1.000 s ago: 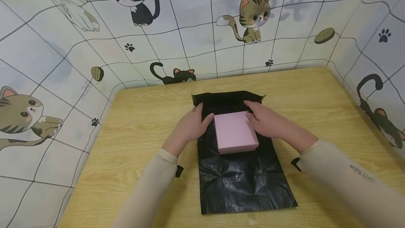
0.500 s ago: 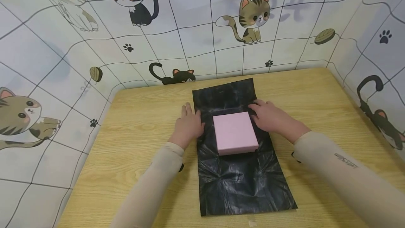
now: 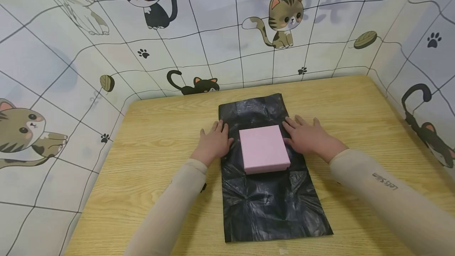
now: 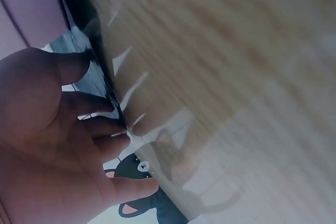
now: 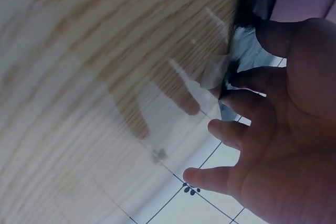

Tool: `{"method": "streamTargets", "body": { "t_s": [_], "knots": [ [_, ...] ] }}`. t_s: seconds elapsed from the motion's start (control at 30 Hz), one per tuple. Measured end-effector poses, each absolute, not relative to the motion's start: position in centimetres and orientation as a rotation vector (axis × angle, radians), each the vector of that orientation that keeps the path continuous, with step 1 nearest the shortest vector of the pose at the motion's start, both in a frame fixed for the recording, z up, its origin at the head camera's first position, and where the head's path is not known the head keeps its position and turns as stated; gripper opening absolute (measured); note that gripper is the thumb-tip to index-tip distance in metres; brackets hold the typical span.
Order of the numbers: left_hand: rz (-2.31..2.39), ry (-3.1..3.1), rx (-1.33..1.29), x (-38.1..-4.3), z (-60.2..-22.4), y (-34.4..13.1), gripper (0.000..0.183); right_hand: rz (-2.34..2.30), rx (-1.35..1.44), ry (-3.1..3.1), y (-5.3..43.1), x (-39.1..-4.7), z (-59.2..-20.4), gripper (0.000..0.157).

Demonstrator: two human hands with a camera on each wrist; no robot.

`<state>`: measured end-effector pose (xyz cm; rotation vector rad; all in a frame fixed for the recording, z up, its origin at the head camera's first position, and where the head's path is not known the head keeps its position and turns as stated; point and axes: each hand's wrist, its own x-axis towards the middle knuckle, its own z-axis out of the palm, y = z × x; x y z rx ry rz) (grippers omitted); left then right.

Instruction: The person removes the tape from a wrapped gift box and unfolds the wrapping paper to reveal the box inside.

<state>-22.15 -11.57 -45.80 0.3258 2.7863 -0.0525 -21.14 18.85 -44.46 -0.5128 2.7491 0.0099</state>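
Note:
A pink square box (image 3: 264, 147) sits on a black plastic sheet or bag (image 3: 273, 212), which lies spread lengthwise on the wooden table. Creases run over the plastic in front of the box. My left hand (image 3: 212, 141) rests along the plastic's left edge, fingers fairly straight and spread, thumb toward the box. On the other side, my right hand (image 3: 305, 135) touches the right edge with spread fingers, its thumb close to the box's side. Both wrist views show the fingertips at the dark plastic edge, with the box just beyond.
The wooden table (image 3: 160, 129) has a glossy, reflecting surface. A white cloth or sheet (image 3: 220, 23) with cat drawings and grid lines stands behind the table and along both sides.
The far end of the black plastic, earlier folded up toward the box, now lies out flat away from it. Both hands have let go of it and spread along the side edges.

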Motion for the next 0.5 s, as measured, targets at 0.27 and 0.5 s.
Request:
{"method": "streamTargets", "body": {
  "t_s": [0.27,0.5],
  "knots": [
    [-0.025,2.749,0.365,-23.2,-45.7,-11.6,0.068,-0.004,-0.481,2.717,19.2,-21.4,-44.7,0.075],
    [-0.045,2.749,0.373,-23.7,-45.9,-11.6,0.067,-0.005,-0.478,2.718,19.0,-21.3,-44.9,0.074]
  ]
}}
